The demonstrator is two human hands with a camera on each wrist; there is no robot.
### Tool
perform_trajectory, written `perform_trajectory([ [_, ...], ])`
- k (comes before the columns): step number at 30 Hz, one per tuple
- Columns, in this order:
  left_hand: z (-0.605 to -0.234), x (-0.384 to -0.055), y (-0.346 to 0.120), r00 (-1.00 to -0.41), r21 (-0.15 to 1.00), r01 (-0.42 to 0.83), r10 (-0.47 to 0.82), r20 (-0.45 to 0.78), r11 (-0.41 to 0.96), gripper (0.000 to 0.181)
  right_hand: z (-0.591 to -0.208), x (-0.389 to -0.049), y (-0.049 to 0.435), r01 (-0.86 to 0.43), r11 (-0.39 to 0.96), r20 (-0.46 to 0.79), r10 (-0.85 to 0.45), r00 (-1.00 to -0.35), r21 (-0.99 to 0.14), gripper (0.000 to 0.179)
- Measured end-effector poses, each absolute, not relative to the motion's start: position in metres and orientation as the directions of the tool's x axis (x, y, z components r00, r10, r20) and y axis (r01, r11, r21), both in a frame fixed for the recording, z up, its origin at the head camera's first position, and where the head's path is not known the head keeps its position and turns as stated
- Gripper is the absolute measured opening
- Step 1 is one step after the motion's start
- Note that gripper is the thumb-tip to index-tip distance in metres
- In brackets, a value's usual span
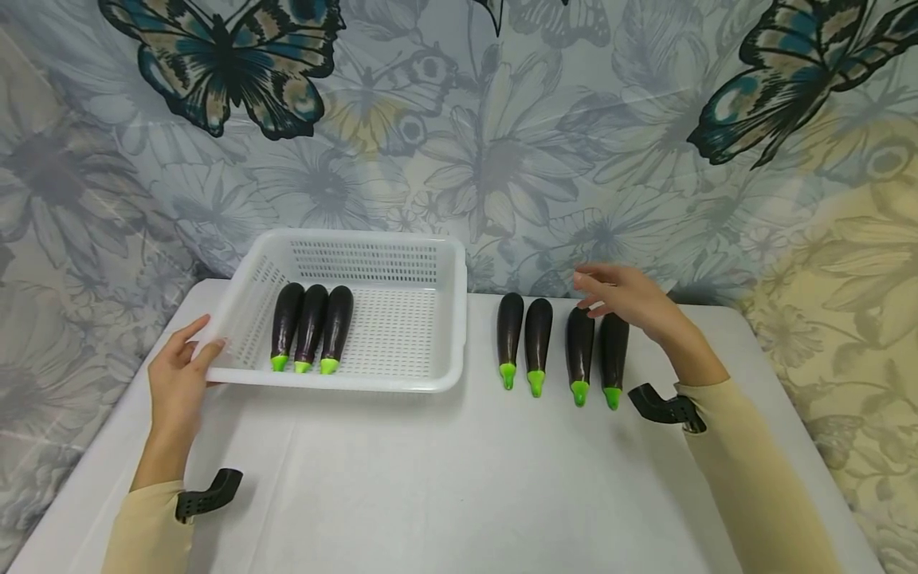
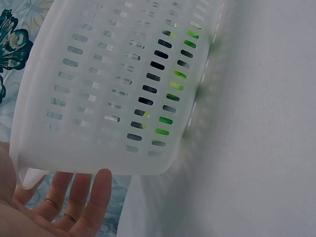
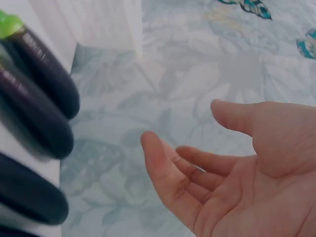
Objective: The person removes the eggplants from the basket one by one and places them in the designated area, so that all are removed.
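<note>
My left hand (image 1: 177, 371) holds the left end of a white perforated plastic basket (image 1: 459, 319), thumb at the rim and fingers along its outer side. In the left wrist view the fingers (image 2: 101, 190) show beside the lower edge of the basket wall (image 2: 113, 158). Three dark purple eggplants (image 1: 311, 323) with bright green stem ends lie side by side inside. To the basket's right, several more eggplants (image 1: 509, 327) lie in a row on the table. Over the far ends of the two rightmost eggplants (image 1: 613, 359) hovers my right hand (image 1: 627, 299), fingers loosely bent and holding nothing.
A white cloth covers the table (image 1: 402, 486). Close behind the table's back edge hangs a floral, butterfly-printed fabric (image 1: 495, 175), which also runs along both sides. Each forearm carries a black wrist mount (image 1: 211, 494).
</note>
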State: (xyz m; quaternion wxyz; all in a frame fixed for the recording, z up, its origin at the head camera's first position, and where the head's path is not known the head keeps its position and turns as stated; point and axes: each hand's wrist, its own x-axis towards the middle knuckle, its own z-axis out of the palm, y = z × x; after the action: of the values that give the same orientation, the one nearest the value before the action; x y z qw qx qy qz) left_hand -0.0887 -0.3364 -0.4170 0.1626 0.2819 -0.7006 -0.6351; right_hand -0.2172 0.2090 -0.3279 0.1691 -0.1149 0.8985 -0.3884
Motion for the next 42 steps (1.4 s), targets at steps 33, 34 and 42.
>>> perform_trajectory([
  [33,-0.418,-0.087,-0.336,-0.785,0.978,-0.204,-0.606,-0.13,0.055,0.049,-0.323,-0.225,0.1,-0.183,0.403,0.008,-0.399,-0.917,-0.897,0.052],
  [34,-0.417,-0.087,-0.335,-0.784,0.977,-0.206,-0.607,-0.128,0.061,0.049,-0.324,-0.225,0.098,-0.182,0.404,0.007,-0.397,-0.918,-0.896,0.052],
  [42,-0.417,-0.088,-0.336,-0.783,0.976,-0.206,-0.61,-0.123,0.066,0.049,-0.329,-0.227,0.081,-0.156,0.422,-0.035,-0.411,-0.911,-0.893,0.051],
])
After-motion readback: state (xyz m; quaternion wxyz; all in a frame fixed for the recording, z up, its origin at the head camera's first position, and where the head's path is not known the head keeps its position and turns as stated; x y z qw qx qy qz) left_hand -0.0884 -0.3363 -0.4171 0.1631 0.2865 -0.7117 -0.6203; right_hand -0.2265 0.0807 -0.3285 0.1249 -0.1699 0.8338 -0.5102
